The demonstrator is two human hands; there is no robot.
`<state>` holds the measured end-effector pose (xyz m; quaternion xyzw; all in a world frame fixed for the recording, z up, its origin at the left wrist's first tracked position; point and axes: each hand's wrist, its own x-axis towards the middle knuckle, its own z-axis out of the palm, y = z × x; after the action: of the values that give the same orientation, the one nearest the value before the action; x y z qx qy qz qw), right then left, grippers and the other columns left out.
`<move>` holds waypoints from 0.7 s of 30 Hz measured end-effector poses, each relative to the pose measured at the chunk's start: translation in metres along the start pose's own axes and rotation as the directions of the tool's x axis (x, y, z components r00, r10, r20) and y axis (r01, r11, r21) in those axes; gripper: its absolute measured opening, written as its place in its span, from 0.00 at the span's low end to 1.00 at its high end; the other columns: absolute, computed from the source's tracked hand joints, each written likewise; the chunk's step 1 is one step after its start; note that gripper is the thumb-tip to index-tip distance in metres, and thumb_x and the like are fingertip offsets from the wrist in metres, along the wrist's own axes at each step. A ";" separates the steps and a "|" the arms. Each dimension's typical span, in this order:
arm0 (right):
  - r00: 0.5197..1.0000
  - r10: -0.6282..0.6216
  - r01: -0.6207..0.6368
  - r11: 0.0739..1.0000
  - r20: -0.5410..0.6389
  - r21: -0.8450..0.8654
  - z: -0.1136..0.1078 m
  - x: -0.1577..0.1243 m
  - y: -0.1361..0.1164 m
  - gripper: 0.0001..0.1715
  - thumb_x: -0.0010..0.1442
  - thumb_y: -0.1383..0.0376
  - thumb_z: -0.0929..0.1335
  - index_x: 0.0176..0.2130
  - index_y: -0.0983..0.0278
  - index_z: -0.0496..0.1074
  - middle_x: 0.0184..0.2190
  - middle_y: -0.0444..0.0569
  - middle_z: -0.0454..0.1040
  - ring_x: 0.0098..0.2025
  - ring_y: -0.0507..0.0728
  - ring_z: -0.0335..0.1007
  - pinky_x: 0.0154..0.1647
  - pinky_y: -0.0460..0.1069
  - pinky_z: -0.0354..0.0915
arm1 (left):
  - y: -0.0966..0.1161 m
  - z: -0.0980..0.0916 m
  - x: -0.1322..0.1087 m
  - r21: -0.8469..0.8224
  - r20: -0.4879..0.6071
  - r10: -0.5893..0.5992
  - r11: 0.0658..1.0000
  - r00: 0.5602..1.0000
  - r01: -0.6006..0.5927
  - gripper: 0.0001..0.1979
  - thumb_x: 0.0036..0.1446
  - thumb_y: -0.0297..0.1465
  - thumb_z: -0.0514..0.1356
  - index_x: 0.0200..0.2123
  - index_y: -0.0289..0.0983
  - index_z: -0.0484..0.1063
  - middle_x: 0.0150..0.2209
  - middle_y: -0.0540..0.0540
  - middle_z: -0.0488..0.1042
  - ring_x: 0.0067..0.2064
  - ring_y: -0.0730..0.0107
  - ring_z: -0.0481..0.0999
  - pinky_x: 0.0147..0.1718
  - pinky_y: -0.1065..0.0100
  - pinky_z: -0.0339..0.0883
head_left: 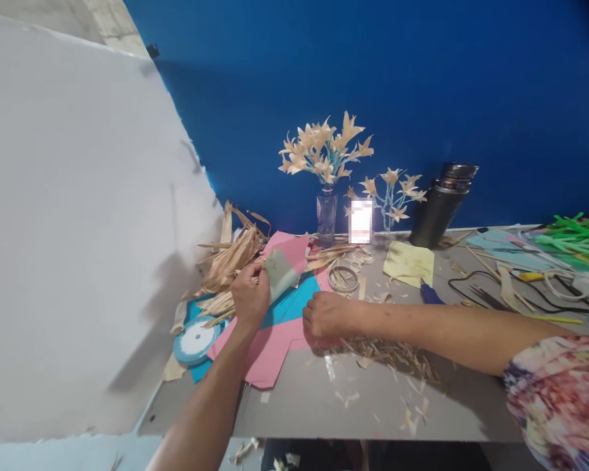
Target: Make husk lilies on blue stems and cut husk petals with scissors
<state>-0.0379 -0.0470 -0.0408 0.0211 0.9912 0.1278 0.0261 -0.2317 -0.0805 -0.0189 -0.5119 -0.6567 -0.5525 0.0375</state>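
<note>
My left hand (251,294) is raised over the left part of the table. Its thumb and fingers are closed on the edge of a pale green, partly see-through sheet (279,275). Pink paper (265,356) and blue paper (299,304) lie beneath. My right hand (324,319) rests low over the right edge of these papers, its fingers curled under. Whatever it may hold is hidden. Thin dry shavings (392,356) lie beside its wrist. Close behind it is a roll of tape (342,279).
Dried husks (235,255) and a ribbon spool (196,340) lie at the left. Behind stand husk flowers in a glass bottle (326,216), smaller flowers (392,186) and a dark flask (442,209). Rightward are a yellow sheet (408,263), a blue-handled tool (429,293), cables and green stems (576,239).
</note>
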 end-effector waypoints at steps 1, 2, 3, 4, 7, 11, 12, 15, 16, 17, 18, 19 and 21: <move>1.000 -0.009 0.009 1.000 0.022 0.008 -0.002 0.000 0.000 0.05 0.57 0.68 0.69 0.31 0.68 0.75 0.29 0.55 0.76 0.32 0.59 0.71 0.27 0.49 0.53 | -0.001 0.000 0.000 0.002 0.001 0.003 1.000 1.000 -0.003 0.11 0.54 0.29 0.55 0.35 0.36 0.78 0.35 0.45 0.81 0.37 0.62 0.79 0.41 0.64 0.69; 0.999 -0.013 0.012 1.000 0.035 0.011 -0.003 0.001 0.001 0.05 0.57 0.67 0.70 0.31 0.68 0.75 0.29 0.55 0.77 0.32 0.59 0.71 0.27 0.49 0.53 | -0.001 0.000 0.000 0.004 0.003 0.008 1.000 1.000 -0.008 0.11 0.55 0.29 0.55 0.34 0.36 0.78 0.35 0.45 0.81 0.37 0.62 0.79 0.41 0.64 0.69; 0.999 -0.013 0.013 1.000 0.033 0.008 -0.004 0.002 0.001 0.06 0.58 0.67 0.69 0.30 0.68 0.75 0.30 0.55 0.76 0.32 0.59 0.71 0.27 0.49 0.53 | -0.002 0.001 0.000 0.005 0.003 0.017 1.000 1.000 -0.017 0.11 0.55 0.29 0.55 0.34 0.36 0.78 0.35 0.45 0.81 0.37 0.62 0.79 0.41 0.64 0.69; 1.000 -0.014 0.015 1.000 0.019 -0.001 -0.004 0.002 0.002 0.07 0.59 0.67 0.69 0.31 0.68 0.75 0.30 0.54 0.76 0.33 0.60 0.71 0.27 0.49 0.53 | -0.002 0.001 -0.001 0.006 0.004 0.032 0.999 0.999 -0.032 0.11 0.55 0.29 0.55 0.34 0.37 0.78 0.34 0.45 0.81 0.37 0.62 0.79 0.40 0.64 0.69; 0.997 -0.034 0.031 0.999 -0.073 -0.039 -0.001 0.004 0.006 0.09 0.63 0.69 0.66 0.31 0.68 0.74 0.29 0.54 0.75 0.33 0.59 0.71 0.27 0.50 0.54 | -0.003 0.003 -0.002 0.018 0.004 0.102 0.995 0.995 -0.102 0.10 0.55 0.28 0.55 0.34 0.36 0.77 0.34 0.45 0.81 0.37 0.62 0.79 0.40 0.64 0.70; 0.975 -0.030 0.005 0.994 -0.221 -0.110 0.004 0.004 0.014 0.10 0.64 0.74 0.64 0.32 0.68 0.72 0.26 0.51 0.72 0.29 0.58 0.69 0.26 0.50 0.53 | -0.006 0.007 -0.005 0.030 0.007 0.166 0.986 0.986 -0.166 0.10 0.56 0.28 0.55 0.34 0.36 0.77 0.35 0.44 0.81 0.39 0.62 0.79 0.42 0.64 0.70; 0.964 -0.018 -0.016 0.992 -0.266 -0.127 0.004 0.003 0.016 0.11 0.64 0.75 0.63 0.32 0.68 0.72 0.26 0.51 0.72 0.28 0.57 0.68 0.26 0.50 0.53 | -0.007 0.008 -0.006 0.031 0.009 0.176 0.984 0.984 -0.176 0.10 0.56 0.28 0.55 0.35 0.36 0.77 0.36 0.44 0.81 0.39 0.62 0.79 0.42 0.64 0.70; 0.918 0.014 -0.086 0.983 -0.397 -0.163 0.004 0.003 0.022 0.13 0.66 0.76 0.61 0.32 0.68 0.70 0.26 0.50 0.70 0.27 0.56 0.66 0.27 0.50 0.55 | -0.010 0.010 -0.007 0.041 0.018 0.206 0.978 0.978 -0.206 0.10 0.56 0.28 0.55 0.35 0.36 0.77 0.36 0.44 0.81 0.39 0.62 0.79 0.42 0.64 0.70; 0.905 0.022 -0.103 0.980 -0.425 -0.170 0.003 0.003 0.023 0.13 0.67 0.76 0.61 0.32 0.67 0.70 0.27 0.50 0.71 0.28 0.56 0.66 0.28 0.50 0.56 | -0.011 0.011 -0.007 0.044 0.021 0.217 0.975 0.976 -0.217 0.10 0.57 0.28 0.55 0.35 0.36 0.77 0.35 0.44 0.81 0.39 0.62 0.79 0.42 0.64 0.70; 0.895 0.026 -0.116 0.978 -0.445 -0.176 0.001 0.003 0.024 0.14 0.67 0.75 0.61 0.32 0.67 0.70 0.27 0.49 0.71 0.29 0.56 0.67 0.29 0.50 0.57 | -0.011 0.011 -0.008 0.045 0.026 0.227 0.973 0.974 -0.228 0.10 0.57 0.28 0.55 0.35 0.36 0.77 0.35 0.44 0.81 0.39 0.62 0.79 0.42 0.64 0.70; 0.887 0.027 -0.124 0.976 -0.462 -0.181 -0.001 0.002 0.025 0.14 0.68 0.75 0.61 0.32 0.67 0.70 0.27 0.49 0.71 0.29 0.56 0.67 0.30 0.50 0.57 | -0.010 0.010 -0.008 0.045 0.032 0.237 0.970 0.971 -0.238 0.10 0.57 0.28 0.55 0.35 0.36 0.76 0.35 0.44 0.81 0.39 0.62 0.79 0.42 0.64 0.70; 0.879 0.020 -0.123 0.975 -0.476 -0.185 -0.005 0.002 0.025 0.14 0.68 0.74 0.61 0.32 0.67 0.70 0.27 0.49 0.71 0.29 0.56 0.67 0.30 0.50 0.57 | -0.010 0.010 -0.008 0.043 0.039 0.243 0.969 0.969 -0.245 0.10 0.57 0.28 0.55 0.35 0.36 0.76 0.35 0.44 0.81 0.39 0.62 0.79 0.42 0.64 0.70; 0.853 -0.008 -0.104 0.977 -0.522 -0.185 -0.014 -0.002 0.020 0.14 0.68 0.74 0.61 0.31 0.66 0.70 0.27 0.48 0.72 0.29 0.55 0.67 0.30 0.50 0.58 | -0.008 0.009 -0.008 0.032 0.059 0.244 0.969 0.968 -0.246 0.09 0.58 0.28 0.55 0.35 0.36 0.76 0.36 0.43 0.80 0.39 0.62 0.79 0.41 0.65 0.70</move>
<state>-0.0355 -0.0310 -0.0216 0.0077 0.9417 0.2317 -0.2438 -0.2289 -0.0778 -0.0331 -0.6032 -0.5999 -0.5164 0.0978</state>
